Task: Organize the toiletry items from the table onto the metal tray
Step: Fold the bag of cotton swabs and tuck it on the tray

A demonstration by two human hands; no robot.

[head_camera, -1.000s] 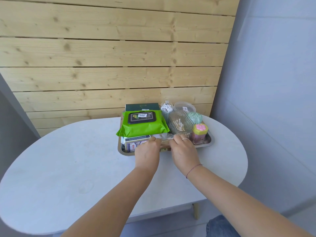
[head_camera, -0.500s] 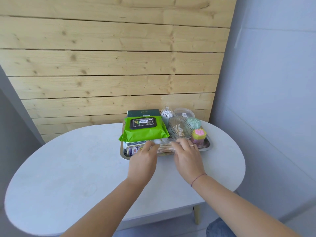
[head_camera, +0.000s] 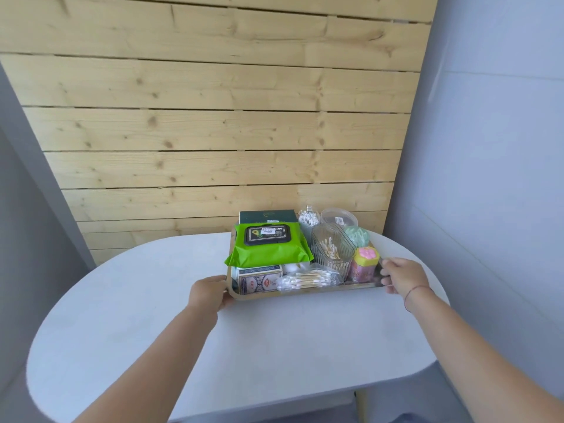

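With every toiletry item already loaded, the metal tray point(head_camera: 305, 293) sits toward the far right edge of the table point(head_camera: 244, 346), close to the wooden wall, and the rest of the table carries nothing. From the head view, the left hand point(head_camera: 210, 293) curls around the tray's left rim near its front corner, and the right hand point(head_camera: 401, 276) closes on the right rim, a two-sided hold that suits shifting or squaring the loaded tray. The green wipes pack point(head_camera: 268, 248) lies stacked on a patterned box point(head_camera: 259, 279), likely to save room. A bag of cotton swabs point(head_camera: 308, 279) fills the front strip, while the ribbed clear container point(head_camera: 332, 250) and pink jar point(head_camera: 366, 264) stand upright at the right, so they stay steady.
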